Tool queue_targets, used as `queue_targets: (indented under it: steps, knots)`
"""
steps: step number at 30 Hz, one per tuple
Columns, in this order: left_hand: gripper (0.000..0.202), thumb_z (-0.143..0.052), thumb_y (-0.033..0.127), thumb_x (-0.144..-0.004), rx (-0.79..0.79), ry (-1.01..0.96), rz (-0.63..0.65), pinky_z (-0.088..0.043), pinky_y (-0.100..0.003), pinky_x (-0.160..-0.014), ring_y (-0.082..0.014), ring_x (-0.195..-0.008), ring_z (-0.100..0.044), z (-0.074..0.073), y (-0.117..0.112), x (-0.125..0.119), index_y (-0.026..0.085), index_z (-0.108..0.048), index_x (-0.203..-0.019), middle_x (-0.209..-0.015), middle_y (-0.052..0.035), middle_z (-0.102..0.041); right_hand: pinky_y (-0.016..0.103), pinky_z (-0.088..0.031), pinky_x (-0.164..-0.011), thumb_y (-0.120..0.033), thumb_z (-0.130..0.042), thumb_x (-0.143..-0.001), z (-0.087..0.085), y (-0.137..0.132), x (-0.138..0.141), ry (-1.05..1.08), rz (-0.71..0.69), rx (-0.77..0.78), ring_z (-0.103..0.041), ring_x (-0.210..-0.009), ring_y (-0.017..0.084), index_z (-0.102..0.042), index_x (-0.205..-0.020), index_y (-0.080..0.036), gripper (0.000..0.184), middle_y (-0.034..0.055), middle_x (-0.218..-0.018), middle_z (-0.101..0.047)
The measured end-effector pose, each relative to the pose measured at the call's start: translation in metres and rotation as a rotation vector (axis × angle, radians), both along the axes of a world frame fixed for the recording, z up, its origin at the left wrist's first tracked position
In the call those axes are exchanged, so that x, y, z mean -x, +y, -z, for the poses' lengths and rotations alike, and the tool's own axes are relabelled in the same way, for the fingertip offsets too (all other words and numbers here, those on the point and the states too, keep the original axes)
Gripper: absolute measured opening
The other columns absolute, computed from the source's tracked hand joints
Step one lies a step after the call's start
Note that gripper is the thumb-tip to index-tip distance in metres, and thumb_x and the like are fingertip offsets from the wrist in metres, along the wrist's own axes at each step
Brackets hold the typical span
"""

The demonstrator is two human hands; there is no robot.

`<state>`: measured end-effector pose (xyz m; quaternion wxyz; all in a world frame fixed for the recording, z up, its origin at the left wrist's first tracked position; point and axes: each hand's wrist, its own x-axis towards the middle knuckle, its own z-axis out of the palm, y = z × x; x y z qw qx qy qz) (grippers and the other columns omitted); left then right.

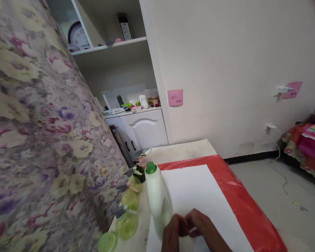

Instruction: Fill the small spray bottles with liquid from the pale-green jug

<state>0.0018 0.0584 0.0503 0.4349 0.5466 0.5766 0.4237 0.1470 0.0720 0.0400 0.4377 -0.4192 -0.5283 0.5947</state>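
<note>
A pale green bottle is seen upright on the desk, with its green-rimmed mouth uncapped. Its base is partly hidden by the left hand, which is held just beside or against it; contact cannot be made out. The right hand is brought close to the left, with the fingers of both bent inward. Each grip is seen as narrow, but whether anything is pinched within either cannot be told.

Beneath the hands a white sheet is spread over a red covering, by which much of the desk is covered. Along the desk's left edge, a row of yellowish-green spray bottles is lined up, and a round green container is placed nearest the viewer. The far left is filled by a floral curtain.
</note>
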Motion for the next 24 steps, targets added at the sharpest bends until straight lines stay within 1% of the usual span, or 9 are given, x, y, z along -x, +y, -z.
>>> queue_targets:
  steps: [2, 4, 7, 10, 13, 15, 17, 20, 24]
  knots:
    - [0.071, -0.019, 0.075, -0.083, -0.019, -0.035, 0.0, -0.046, -0.032, -0.064, -0.0192, -0.061, -0.055, -0.021, 0.007, 0.003, 0.02, -0.061, -0.067, -0.059, -0.0035, -0.062, 0.035, -0.051, -0.074, -0.068, -0.034, -0.087, -0.022, 0.005, -0.002, 0.009, 0.004, -0.094, -0.065, -0.08, 0.021, -0.065, -0.077, -0.017, 0.06, 0.0062, -0.078, -0.069]
    - [0.075, -0.015, 0.076, -0.082, -0.039, -0.054, -0.017, -0.043, -0.031, -0.059, -0.0181, -0.056, -0.052, -0.039, 0.011, 0.004, 0.019, -0.062, -0.068, -0.055, -0.0028, -0.059, 0.033, -0.05, -0.067, -0.067, -0.029, -0.089, -0.042, 0.01, -0.004, 0.068, -0.013, -0.134, -0.063, -0.066, 0.018, -0.063, -0.072, -0.016, 0.064, 0.0058, -0.069, -0.068]
    - [0.08, -0.009, 0.076, -0.082, -0.078, -0.066, -0.026, -0.038, -0.029, -0.053, -0.0167, -0.049, -0.047, -0.061, 0.011, 0.005, 0.019, -0.062, -0.066, -0.05, -0.0015, -0.054, 0.026, -0.042, -0.05, -0.071, -0.016, -0.089, -0.064, 0.013, -0.004, 0.128, -0.048, -0.13, -0.052, -0.043, 0.012, -0.057, -0.059, -0.017, 0.074, 0.0019, -0.048, -0.058]
    - [0.08, -0.007, 0.076, -0.082, -0.12, -0.044, -0.052, -0.035, -0.029, -0.051, -0.0156, -0.046, -0.044, -0.077, 0.008, 0.002, 0.02, -0.061, -0.064, -0.05, -0.0008, -0.053, 0.024, -0.034, -0.043, -0.077, -0.011, -0.084, -0.08, 0.015, -0.005, 0.087, -0.049, -0.131, -0.043, -0.035, 0.01, -0.052, -0.052, -0.018, 0.079, -0.0013, -0.038, -0.05]
    - [0.075, -0.011, 0.074, -0.084, -0.15, -0.013, -0.079, -0.033, -0.028, -0.051, -0.015, -0.046, -0.041, -0.089, 0.005, 0.0, 0.021, -0.059, -0.06, -0.048, 0.0008, -0.049, 0.023, -0.031, -0.042, -0.08, -0.008, -0.081, -0.087, 0.016, -0.005, 0.047, -0.032, -0.116, -0.038, -0.032, 0.008, -0.049, -0.049, -0.02, 0.08, -0.003, -0.034, -0.045]
    - [0.074, -0.011, 0.073, -0.085, -0.142, -0.001, -0.091, -0.032, -0.028, -0.051, -0.0152, -0.046, -0.04, -0.091, 0.006, 0.001, 0.021, -0.057, -0.058, -0.046, 0.0014, -0.046, 0.023, -0.029, -0.04, -0.081, -0.007, -0.08, -0.089, 0.018, -0.006, 0.03, -0.029, -0.1, -0.035, -0.031, 0.008, -0.047, -0.047, -0.02, 0.08, -0.0035, -0.033, -0.043]
    - [0.076, -0.009, 0.073, -0.085, -0.113, 0.012, -0.103, -0.03, -0.028, -0.05, -0.0155, -0.045, -0.039, -0.089, 0.009, 0.003, 0.022, -0.057, -0.055, -0.042, 0.0013, -0.043, 0.023, -0.027, -0.039, -0.08, -0.006, -0.08, -0.088, 0.019, -0.005, 0.005, -0.036, -0.08, -0.033, -0.031, 0.008, -0.046, -0.046, -0.021, 0.079, -0.0035, -0.033, -0.042]
    - [0.078, -0.008, 0.074, -0.084, -0.065, 0.028, -0.093, -0.029, -0.028, -0.049, -0.0154, -0.043, -0.038, -0.08, 0.015, 0.006, 0.022, -0.056, -0.051, -0.039, 0.0009, -0.041, 0.022, -0.025, -0.038, -0.079, -0.005, -0.081, -0.085, 0.022, -0.004, -0.027, -0.035, -0.043, -0.032, -0.032, 0.008, -0.044, -0.044, -0.021, 0.079, -0.0037, -0.032, -0.039]
    - [0.08, -0.006, 0.075, -0.083, -0.039, 0.033, -0.066, -0.027, -0.028, -0.049, -0.014, -0.041, -0.036, -0.066, 0.024, 0.008, 0.021, -0.053, -0.047, -0.039, 0.0011, -0.04, 0.023, -0.032, -0.042, -0.079, -0.003, -0.081, -0.076, 0.027, 0.0, -0.069, -0.017, -0.004, -0.035, -0.033, 0.009, -0.041, -0.04, -0.021, 0.08, -0.004, -0.03, -0.035]
